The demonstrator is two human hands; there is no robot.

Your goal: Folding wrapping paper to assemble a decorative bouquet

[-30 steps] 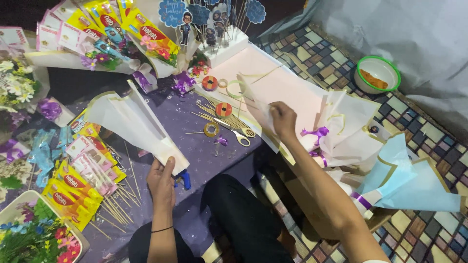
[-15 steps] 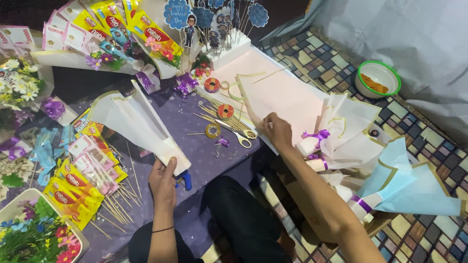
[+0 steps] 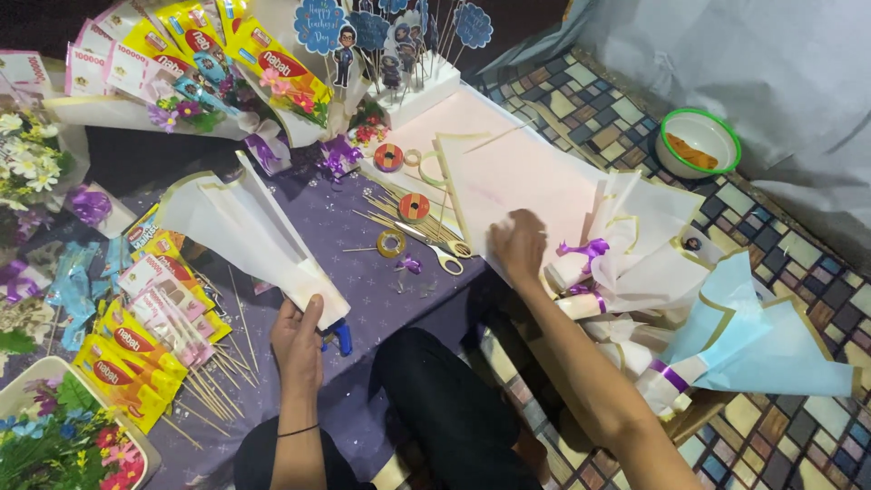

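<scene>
While left hand [image 3: 298, 338] grips white paper cone [image 3: 249, 238], I see right hand [image 3: 517, 245] flat, fingers spread, on pink sheet [image 3: 522, 172]; picking up sheet looks next.

The left hand [image 3: 298, 338] holds the bottom end of a white paper cone [image 3: 249, 238]. The cone opens wide toward the upper left of the frame. A small blue thing [image 3: 341, 339] lies just beside that hand.

The right hand [image 3: 519, 243] lies flat on a big pink paper sheet [image 3: 522, 172] in the middle of the frame. Scissors [image 3: 437, 250] and three tape rolls [image 3: 414, 207] lie near it on a purple cloth [image 3: 381, 290].

Yellow snack packs on sticks [image 3: 127, 358] fill the lower left. A blue paper wrap [image 3: 771, 340] lies at the right. A green-rimmed bowl [image 3: 698, 143] sits in the upper right on a tiled floor [image 3: 780, 263].
</scene>
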